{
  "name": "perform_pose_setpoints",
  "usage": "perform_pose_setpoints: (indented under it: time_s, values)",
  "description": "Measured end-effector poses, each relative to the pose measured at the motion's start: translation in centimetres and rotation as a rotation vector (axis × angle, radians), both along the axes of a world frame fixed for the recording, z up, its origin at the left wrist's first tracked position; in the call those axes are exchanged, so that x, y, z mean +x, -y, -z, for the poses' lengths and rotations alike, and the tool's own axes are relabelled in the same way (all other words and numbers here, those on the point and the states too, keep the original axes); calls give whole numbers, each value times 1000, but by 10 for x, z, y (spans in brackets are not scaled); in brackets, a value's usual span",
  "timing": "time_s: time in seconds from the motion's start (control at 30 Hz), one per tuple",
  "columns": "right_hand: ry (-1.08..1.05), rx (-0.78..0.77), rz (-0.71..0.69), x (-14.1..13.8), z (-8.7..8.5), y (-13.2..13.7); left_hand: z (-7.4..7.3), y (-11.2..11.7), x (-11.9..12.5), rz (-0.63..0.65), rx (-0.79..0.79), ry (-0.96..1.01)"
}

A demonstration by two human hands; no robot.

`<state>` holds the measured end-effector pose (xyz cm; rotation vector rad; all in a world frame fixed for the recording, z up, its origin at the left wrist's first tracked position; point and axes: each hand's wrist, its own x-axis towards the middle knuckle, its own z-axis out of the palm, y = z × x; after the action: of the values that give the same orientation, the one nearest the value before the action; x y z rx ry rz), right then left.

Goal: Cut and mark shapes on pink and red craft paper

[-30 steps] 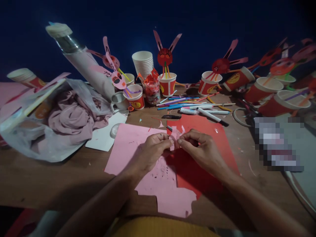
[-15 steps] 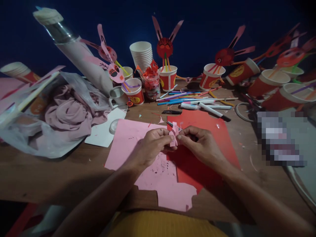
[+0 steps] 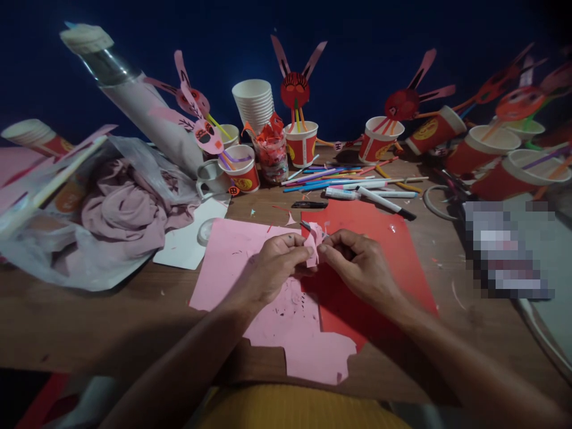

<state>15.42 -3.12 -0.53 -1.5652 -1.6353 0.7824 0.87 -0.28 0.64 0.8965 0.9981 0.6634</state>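
Between my two hands is a small cut piece of pink paper (image 3: pixel 312 251), curled and narrow. My left hand (image 3: pixel 277 265) pinches its left side between thumb and fingers. At its right edge, the thumb and fingertips of my right hand (image 3: pixel 360 262) are closed on it too. Both hands are above a marked, cut sheet of pink paper (image 3: pixel 223 262) and a red sheet (image 3: pixel 393 280) that lie on the table. Just behind the small piece a dark pointed tip (image 3: pixel 305 225) shows; what it belongs to is mostly hidden.
Several pens and coloured sticks (image 3: pixel 330 176) lie behind the sheets. Red paper cups (image 3: pixel 301 146) with rabbit-like paper heads line the back. A scrap-filled cup (image 3: pixel 272 158) and a stack of white cups (image 3: pixel 252 101) stand there. A plastic bag with cloth (image 3: pixel 129 208) is on the left.
The hands stay close together around the small pink piece, which has turned slightly. The whole view has shifted a little.
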Motion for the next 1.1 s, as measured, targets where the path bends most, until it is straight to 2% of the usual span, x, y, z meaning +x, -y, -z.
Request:
perform_pose_setpoints:
  time_s: [0.3, 0.57, 0.7, 0.83, 0.9, 1.0, 1.1]
  values:
    - [132, 106, 7, -2, 0, 1, 9, 0, -5, 21, 55, 4]
    - [222, 221, -11, -3, 2, 1, 7, 1, -3, 9, 58, -21]
    - [232, 258, -23, -3, 4, 2, 12, 1, -5, -1, 138, -86]
    - [196, 269, -13, -2, -1, 3, 14, 2, -7, -28, 120, -12]
    - [69, 216, 29, 0, -5, 3, 13, 1, -8, -49, 92, 31]
    - [-333, 27, 145, 4, -10, 1, 10, -2, -10, -98, 95, 95]
    - [-554, -101, 151, 5, -9, -2, 8, -4, -10, -148, 107, 152]
